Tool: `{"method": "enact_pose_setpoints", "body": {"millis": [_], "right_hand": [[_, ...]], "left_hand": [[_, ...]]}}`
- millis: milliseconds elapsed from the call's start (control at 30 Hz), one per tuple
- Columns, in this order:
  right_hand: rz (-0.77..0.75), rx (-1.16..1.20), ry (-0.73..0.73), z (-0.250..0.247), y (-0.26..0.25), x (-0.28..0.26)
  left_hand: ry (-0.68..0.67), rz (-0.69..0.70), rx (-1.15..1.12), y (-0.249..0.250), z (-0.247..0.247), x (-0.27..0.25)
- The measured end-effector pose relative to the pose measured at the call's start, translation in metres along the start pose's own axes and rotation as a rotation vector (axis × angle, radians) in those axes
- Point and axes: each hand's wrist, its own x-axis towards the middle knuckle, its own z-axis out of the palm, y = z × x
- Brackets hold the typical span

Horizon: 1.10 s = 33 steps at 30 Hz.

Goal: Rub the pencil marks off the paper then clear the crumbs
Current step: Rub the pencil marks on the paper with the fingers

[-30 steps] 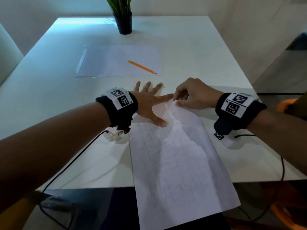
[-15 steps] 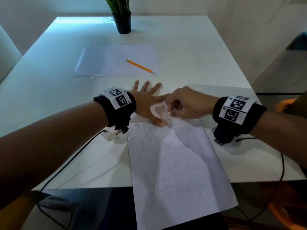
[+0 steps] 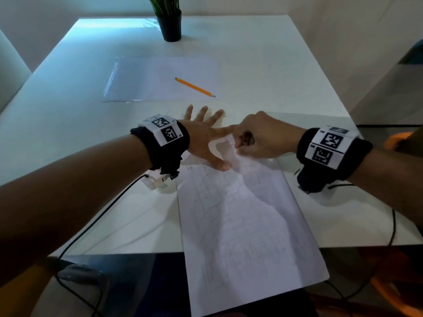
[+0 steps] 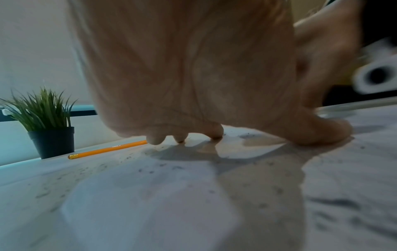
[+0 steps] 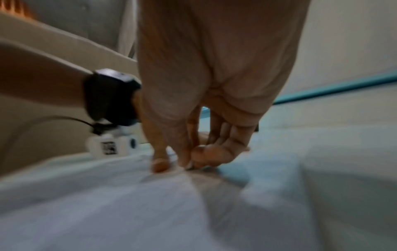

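Pressing: left hand (image 3: 207, 143), fingers splayed flat, is pinning paper (image 3: 247, 227) top edge.
Rubbing: right hand (image 3: 261, 138), fingers curled, is pinching sth. small on paper; item unclear.
Paper: is overhanging table (image 3: 68, 124) near edge.

Counts: 2 sheets of paper on 1 white table (image 3: 263, 65), i.e. 1 near sheet (image 3: 247, 225) w/ faint pencil marks, hanging over the table's front edge, & 1 blank far sheet (image 3: 146, 81). 1 yellow pencil (image 3: 194, 87), on the far sheet. 1 potted plant (image 3: 170, 21) in a black pot at the far edge. 2 hands: 1 left hand (image 3: 203, 138), 1 right hand (image 3: 263, 138). 2 black wrist bands, 1 per wrist, each w/ 2 square black-and-white markers showing. Crumbs (image 4: 150, 169): many small dark specks on the near sheet, too small & blurred to count. Eraser count: can't tell, hidden inside the right hand's curled fingers.
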Motion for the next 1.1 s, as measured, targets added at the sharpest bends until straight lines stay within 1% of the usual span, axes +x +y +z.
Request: {"method": "enact_pose_setpoints", "body": {"millis": [33, 67, 133, 200, 233, 300, 333, 400, 433, 467, 500, 567, 600, 667, 733, 767, 833, 867, 933, 967, 1000, 1033, 1100], "right_hand": [[-0.046, 0.004, -0.042, 0.004, -0.006, -0.002], [-0.051, 0.004, -0.045, 0.004, -0.006, -0.003], [0.039, 0.012, 0.046, -0.005, 0.008, 0.000], [0.078, 0.008, 0.100, -0.009, 0.013, 0.001], [0.056, 0.006, 0.080, -0.007, 0.009, -0.001], [-0.036, 0.015, -0.017, 0.003, -0.005, -0.004], [-0.033, 0.024, -0.032, 0.004, -0.004, -0.004], [0.079, 0.032, 0.036, -0.006, 0.009, -0.002], [0.106, 0.027, 0.073, -0.009, 0.013, -0.001], [0.100, 0.021, 0.087, -0.009, 0.013, -0.001], [0.065, 0.015, 0.065, -0.006, 0.007, -0.001], [-0.038, 0.010, -0.037, 0.004, -0.011, -0.004], [-0.040, 0.005, -0.051, 0.004, -0.011, -0.003], [0.061, 0.004, 0.033, -0.005, 0.004, 0.002], [0.100, 0.006, 0.089, -0.010, 0.010, 0.005], [0.075, 0.008, 0.069, -0.006, 0.006, 0.004], [-0.024, 0.018, -0.023, 0.004, -0.009, 0.000], [-0.033, 0.027, -0.033, 0.006, -0.010, -0.001], [0.055, 0.027, 0.049, -0.002, 0.002, 0.003], [0.085, 0.026, 0.089, -0.005, 0.007, 0.005], [0.085, 0.019, 0.099, -0.005, 0.007, 0.006], [0.057, 0.019, 0.073, -0.003, 0.003, 0.006], [-0.034, 0.026, -0.038, 0.007, -0.011, 0.005]], "left_hand": [[0.000, 0.001, 0.000, 0.000, 0.001, 0.001], [0.003, 0.002, 0.001, -0.001, 0.000, 0.002], [0.006, 0.003, -0.002, -0.001, 0.000, 0.003], [0.007, 0.003, -0.007, -0.001, 0.000, 0.001], [0.005, 0.003, -0.006, 0.000, 0.000, 0.001], [-0.002, -0.003, -0.005, -0.001, 0.000, 0.000], [-0.002, -0.003, -0.003, -0.001, -0.001, 0.000], [0.002, 0.000, -0.005, 0.000, -0.001, 0.001], [0.003, -0.001, -0.012, 0.000, -0.001, 0.001], [0.002, -0.003, -0.018, 0.001, 0.000, 0.000], [0.001, -0.005, -0.021, 0.001, 0.000, -0.001], [0.006, -0.002, -0.021, 0.001, 0.000, -0.002], [0.008, -0.002, -0.017, 0.001, 0.000, -0.001], [0.003, -0.004, -0.012, 0.001, -0.001, 0.000], [0.005, -0.006, -0.013, 0.001, -0.001, -0.001], [0.004, -0.005, -0.013, 0.001, -0.001, -0.002], [0.005, -0.002, -0.019, 0.001, -0.001, -0.002], [0.006, -0.001, -0.017, 0.001, -0.001, -0.002], [0.007, 0.002, -0.005, 0.001, -0.001, -0.001], [0.008, 0.000, -0.002, 0.001, -0.002, -0.001], [0.008, -0.003, -0.003, 0.001, -0.002, -0.002], [0.008, -0.007, -0.005, 0.001, -0.002, -0.003], [0.005, -0.009, -0.014, 0.002, -0.001, -0.003]]}}
